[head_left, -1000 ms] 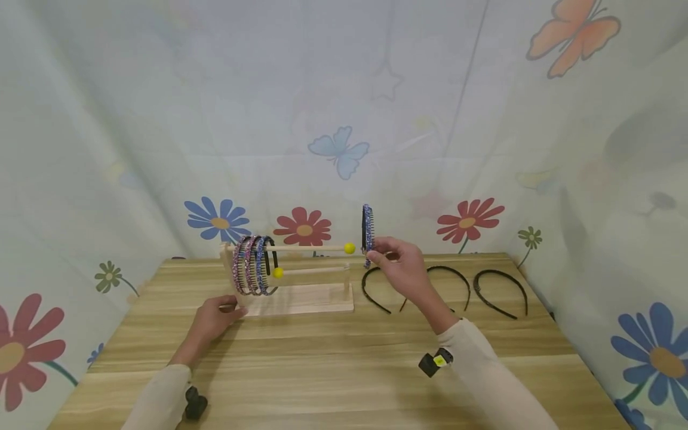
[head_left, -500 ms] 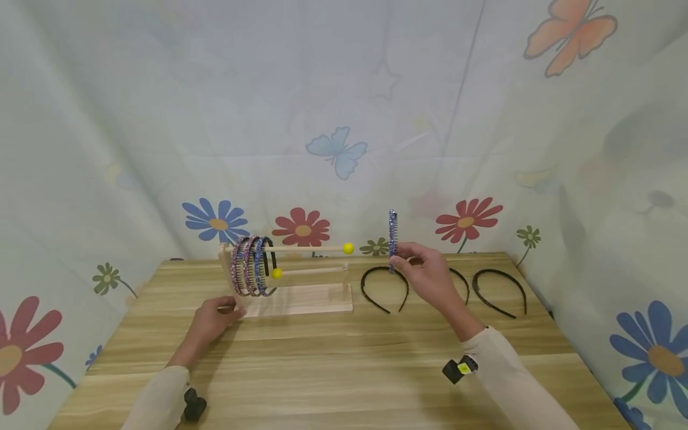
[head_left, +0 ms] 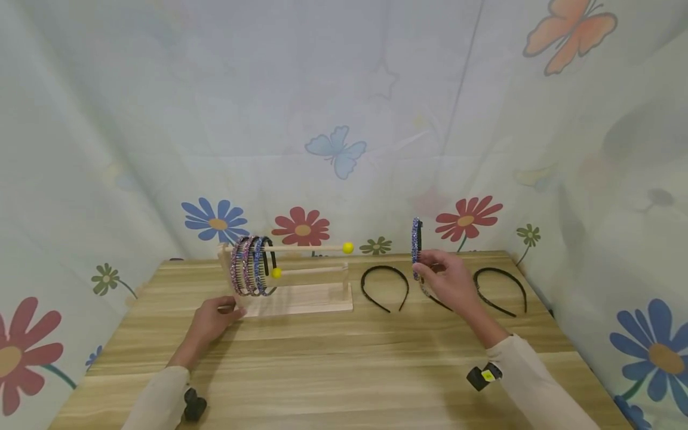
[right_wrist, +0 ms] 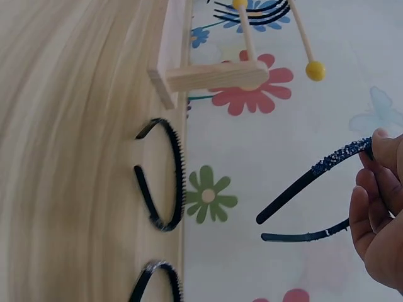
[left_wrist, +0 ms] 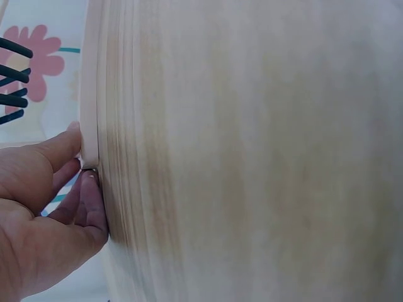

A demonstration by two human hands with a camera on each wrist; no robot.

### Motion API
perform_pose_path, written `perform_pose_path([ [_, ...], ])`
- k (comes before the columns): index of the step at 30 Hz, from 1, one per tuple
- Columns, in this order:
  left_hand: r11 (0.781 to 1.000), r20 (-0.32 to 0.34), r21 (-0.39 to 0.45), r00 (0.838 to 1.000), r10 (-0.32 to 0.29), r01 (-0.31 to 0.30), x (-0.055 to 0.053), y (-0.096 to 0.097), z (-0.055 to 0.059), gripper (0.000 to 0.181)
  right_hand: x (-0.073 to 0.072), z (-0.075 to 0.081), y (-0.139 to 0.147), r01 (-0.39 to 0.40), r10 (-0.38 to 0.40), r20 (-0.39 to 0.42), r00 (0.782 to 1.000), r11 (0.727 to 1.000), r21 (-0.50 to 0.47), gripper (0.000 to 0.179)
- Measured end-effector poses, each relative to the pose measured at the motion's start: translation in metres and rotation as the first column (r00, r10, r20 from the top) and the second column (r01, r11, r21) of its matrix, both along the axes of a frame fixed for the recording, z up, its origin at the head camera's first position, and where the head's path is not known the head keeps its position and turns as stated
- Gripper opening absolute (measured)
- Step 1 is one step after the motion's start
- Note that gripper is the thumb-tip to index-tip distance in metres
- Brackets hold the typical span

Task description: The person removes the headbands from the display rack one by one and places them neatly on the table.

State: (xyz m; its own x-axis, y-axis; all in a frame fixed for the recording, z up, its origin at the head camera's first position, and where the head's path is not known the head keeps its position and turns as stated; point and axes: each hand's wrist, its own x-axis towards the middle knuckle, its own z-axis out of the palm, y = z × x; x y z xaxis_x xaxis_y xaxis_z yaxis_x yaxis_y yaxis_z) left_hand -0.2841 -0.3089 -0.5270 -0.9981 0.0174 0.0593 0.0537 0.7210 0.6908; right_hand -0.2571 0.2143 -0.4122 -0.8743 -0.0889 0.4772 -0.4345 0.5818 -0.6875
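My right hand (head_left: 450, 279) pinches a blue glittery headband (head_left: 416, 242) between thumb and fingers, above the table. Its black ends point away from the hand in the right wrist view. At the left, my left hand (head_left: 212, 319) grips the near left corner of a wooden headband rack (head_left: 301, 301), thumb and fingertips at the base end in the left wrist view. Pink and blue glittery headbands (head_left: 248, 266) hang on the rack's rods, close to its upright. The table headband (head_left: 441, 303) below my right hand is partly hidden by it.
Yellow balls (head_left: 348, 248) cap the rack's rods, which point right. One black headband (head_left: 404, 276) lies just right of the rack, another (head_left: 516, 276) at the far right of the wooden table (head_left: 322, 370). A flower-printed cloth (head_left: 338, 197) hangs behind.
My right hand has moved right and slightly down, carrying the blue headband away from the rod end and turning it. The left hand has stayed at the rack's corner.
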Motion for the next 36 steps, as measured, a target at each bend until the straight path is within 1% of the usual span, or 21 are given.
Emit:
perform_pose_path([
  [3, 1.0, 0.001, 0.0, 1.0, 0.004, -0.004, 0.0, 0.0, 0.001, 0.048, 0.002, -0.006, 0.008, 0.026, -0.027, 0.005, 1.0, 0.999, 0.026, 0.027],
  [6, 1.0, 0.007, -0.002, 1.0, 0.009, -0.009, 0.001, 0.0, 0.002, 0.049, 0.004, -0.013, 0.016, 0.043, -0.043, -0.009, 0.999, 0.998, 0.048, 0.027],
  [8, 1.0, 0.013, -0.001, 1.0, 0.013, -0.013, 0.001, 0.0, 0.003, 0.049, 0.005, -0.017, 0.021, 0.044, -0.043, -0.014, 0.999, 0.998, 0.052, 0.027],
  [11, 1.0, 0.02, 0.0, 1.0, 0.018, -0.018, 0.001, 0.0, 0.002, 0.05, 0.008, -0.023, 0.029, 0.057, -0.057, -0.001, 0.998, 0.996, 0.066, 0.029],
  [16, 1.0, 0.031, 0.01, 0.999, 0.024, -0.025, 0.0, 0.0, 0.0, 0.05, 0.01, -0.033, 0.042, 0.105, -0.107, 0.021, 0.994, 0.991, 0.078, 0.029],
  [20, 0.999, 0.03, 0.019, 0.999, 0.028, -0.028, 0.0, 0.001, -0.001, 0.05, 0.014, -0.036, 0.051, 0.128, -0.131, 0.042, 0.991, 0.989, 0.069, 0.031],
  [27, 1.0, 0.019, 0.014, 0.999, 0.027, -0.027, 0.001, 0.001, -0.001, 0.05, 0.017, -0.041, 0.063, 0.178, -0.184, 0.059, 0.981, 0.979, 0.099, 0.037],
  [33, 1.0, 0.015, 0.015, 1.0, 0.02, -0.02, 0.001, 0.001, -0.001, 0.05, 0.021, -0.046, 0.07, 0.198, -0.208, 0.087, 0.974, 0.973, 0.117, 0.032],
  [36, 1.0, 0.023, 0.02, 0.999, 0.023, -0.024, 0.001, 0.002, 0.0, 0.05, 0.023, -0.048, 0.075, 0.209, -0.223, 0.102, 0.969, 0.969, 0.132, 0.033],
])
